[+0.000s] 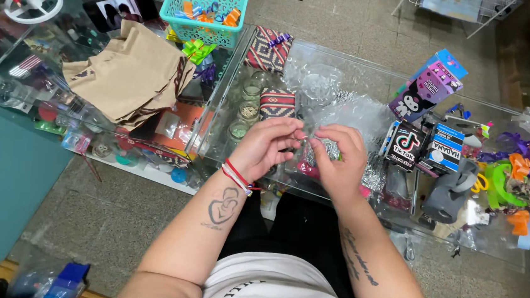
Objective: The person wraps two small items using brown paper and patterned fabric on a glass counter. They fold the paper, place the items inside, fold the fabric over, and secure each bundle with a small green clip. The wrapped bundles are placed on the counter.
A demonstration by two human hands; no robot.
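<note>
Head view: left hand (266, 144) and right hand (339, 153) meet over the glass counter (359, 74), fingertips of both pinched on a small clear wrapped packet (313, 148), beside the small printed boxes (426, 146)

Both hands meet over the near middle of the glass counter (359, 68), the left hand (265, 146) and right hand (339, 155) touching around a small clear wrapped bundle (322, 148). Straight beyond them a clear cellophane sheet (344, 105) lies flat, leaving open passage forward. To the right, upright printed boxes (426, 146) and a grey tape dispenser (453, 195) block the way, with curled ribbon bows (522, 169) farther out. To the left, folded tan paper bags (129, 72) and a teal basket (205, 9) crowd the counter; patterned pouches (270, 48) sit between.
</note>
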